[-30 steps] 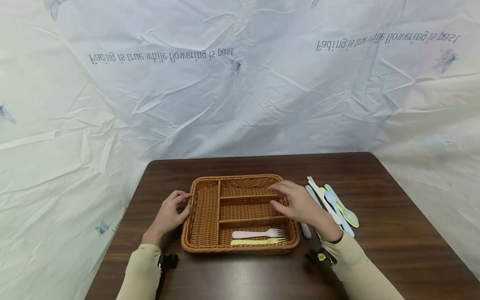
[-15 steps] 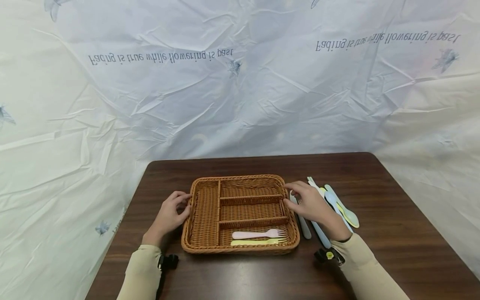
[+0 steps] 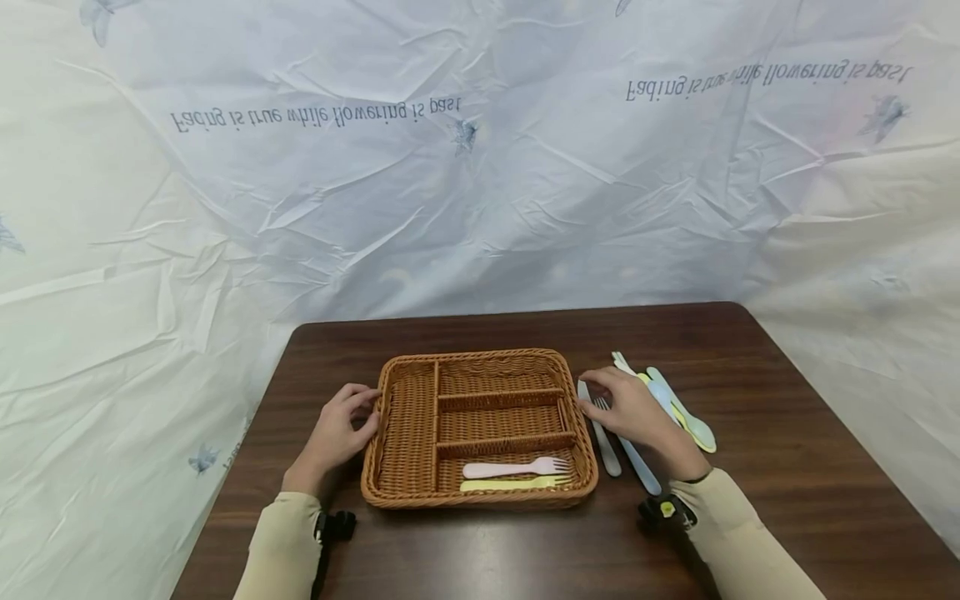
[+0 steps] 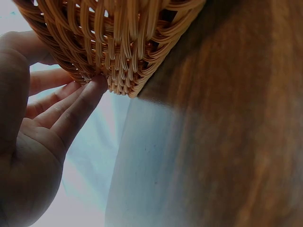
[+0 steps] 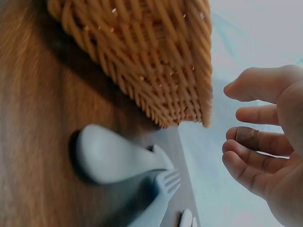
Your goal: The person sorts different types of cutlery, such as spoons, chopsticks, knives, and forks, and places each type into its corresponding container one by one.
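A brown wicker basket (image 3: 408,433) with several compartments sits on the dark wooden table. In its front compartment lie a pink fork (image 3: 502,469) and a yellow fork (image 3: 502,483). My left hand (image 3: 337,429) rests its fingertips against the basket's left side; the left wrist view shows them on the woven outer wall (image 4: 118,42). Just beyond the right rim hovers my right hand (image 3: 626,408), fingers loosely bent around nothing; in the right wrist view they are apart from the basket. Beneath it lie a pale grey knife (image 3: 606,448) and a blue fork (image 3: 639,465).
Right of my right hand is a loose pile of pastel cutlery, including a pale green spoon (image 3: 701,433), partly hidden by that hand. Dark table surface (image 3: 480,550) extends before the basket. A white printed sheet (image 3: 480,208) hangs behind the table.
My right hand has drawn back rightward from over the basket's compartments to beyond its right rim, uncovering more of the knife and blue fork. My left hand stays at the left side.
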Demonstrator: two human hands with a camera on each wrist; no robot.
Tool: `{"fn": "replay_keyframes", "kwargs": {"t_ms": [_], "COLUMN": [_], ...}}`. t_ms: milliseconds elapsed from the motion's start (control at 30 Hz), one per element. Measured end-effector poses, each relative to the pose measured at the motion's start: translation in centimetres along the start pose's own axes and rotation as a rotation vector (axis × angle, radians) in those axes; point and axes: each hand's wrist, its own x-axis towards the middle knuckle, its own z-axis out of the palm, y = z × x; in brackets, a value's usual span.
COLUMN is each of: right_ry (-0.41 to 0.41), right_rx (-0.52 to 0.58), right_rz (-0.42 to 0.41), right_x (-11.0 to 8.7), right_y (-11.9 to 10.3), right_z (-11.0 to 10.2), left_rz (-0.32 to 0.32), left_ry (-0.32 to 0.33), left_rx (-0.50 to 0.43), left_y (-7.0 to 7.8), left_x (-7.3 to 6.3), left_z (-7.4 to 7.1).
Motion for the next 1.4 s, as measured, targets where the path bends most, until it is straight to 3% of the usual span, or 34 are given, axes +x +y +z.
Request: {"fn": "replay_keyframes", "kwargs": {"t_ms": [167,667,1100,1400], "right_ry": [-0.001,-0.106,-0.175,-0.178], "right_rx": [-0.011,-0.055,-0.036,-0.025], "right_rz": [0.015,0.149,0.190,0.188], "right_x": [-0.5,-1.3,-1.5,-1.5], "right_y": [0.9,2.3,3.2,3.3], "right_z": [0.3,0.8,1.4,1.6], "left_rz": [0.002,0.004,-0.005,0.004], "left_ry": [0.002,0.001,0.002,0.004], "left_rx": [0.004,0.001,0.009,-0.010], "left_y": [-0.1,-0.2,-0.3,-0.3], "left_x": [0.0,0.0,-0.1,-0.1], "left_z": [0.0,0.0,0.1,0.1]}}
